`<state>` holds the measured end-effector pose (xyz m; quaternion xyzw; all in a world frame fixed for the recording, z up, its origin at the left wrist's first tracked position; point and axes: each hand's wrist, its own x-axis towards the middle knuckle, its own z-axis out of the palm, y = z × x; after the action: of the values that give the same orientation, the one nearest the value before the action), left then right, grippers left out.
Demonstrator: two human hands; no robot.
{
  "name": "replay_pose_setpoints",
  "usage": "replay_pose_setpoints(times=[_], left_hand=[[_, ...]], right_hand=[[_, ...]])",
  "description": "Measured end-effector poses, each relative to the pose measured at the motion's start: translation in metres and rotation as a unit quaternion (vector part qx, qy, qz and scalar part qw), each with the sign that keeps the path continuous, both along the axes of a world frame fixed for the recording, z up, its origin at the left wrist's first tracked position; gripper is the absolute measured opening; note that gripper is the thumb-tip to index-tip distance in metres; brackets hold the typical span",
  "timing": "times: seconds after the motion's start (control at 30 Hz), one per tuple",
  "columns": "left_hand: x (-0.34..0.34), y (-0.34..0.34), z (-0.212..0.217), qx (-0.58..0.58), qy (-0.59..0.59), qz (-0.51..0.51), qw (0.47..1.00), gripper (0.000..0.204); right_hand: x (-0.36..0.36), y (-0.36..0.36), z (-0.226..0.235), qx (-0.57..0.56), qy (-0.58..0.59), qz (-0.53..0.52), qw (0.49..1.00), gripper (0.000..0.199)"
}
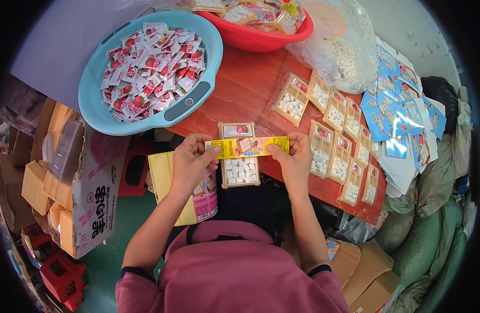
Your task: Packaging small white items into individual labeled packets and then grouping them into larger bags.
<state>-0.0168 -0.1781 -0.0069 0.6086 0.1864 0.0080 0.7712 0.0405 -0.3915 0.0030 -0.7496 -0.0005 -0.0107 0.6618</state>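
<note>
Between my two hands stretches a yellow printed label strip (250, 147), pinched at both ends. My left hand (190, 161) grips its left end between thumb and fingers. At the right end, my right hand (295, 159) does the same. Directly under the strip is a small tan tray (240, 182) with a clear top, holding a strawberry sachet (237, 130) in its upper part and white candy-like pieces (241, 169) below. The strip crosses the tray's middle; whether it touches the tray I cannot tell. By my left forearm hangs a yellow-edged label sheet (164, 180).
A blue basin (217, 73) of strawberry sachets stands back left on the red table (240, 88). Several filled trays (321, 148) lie right. Behind are a red basin (250, 41), a bag of white pieces (349, 57) and blue printed cards (399, 117). A carton (99, 193) stands left.
</note>
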Motion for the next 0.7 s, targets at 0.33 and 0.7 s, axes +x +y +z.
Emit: replay_pose_setpoints(times=[0.33,0.7], left_hand=[[0.003,0.000,-0.008,0.054,0.009,0.018,0.998,0.024],[-0.022,-0.018,-0.030,0.028,-0.023,0.035,0.999,0.008]], right_hand=[[0.000,0.007,-0.002,-0.222,-0.057,0.013,0.973,0.041],[-0.014,0.017,0.006,-0.302,-0.026,0.049,0.952,0.037]])
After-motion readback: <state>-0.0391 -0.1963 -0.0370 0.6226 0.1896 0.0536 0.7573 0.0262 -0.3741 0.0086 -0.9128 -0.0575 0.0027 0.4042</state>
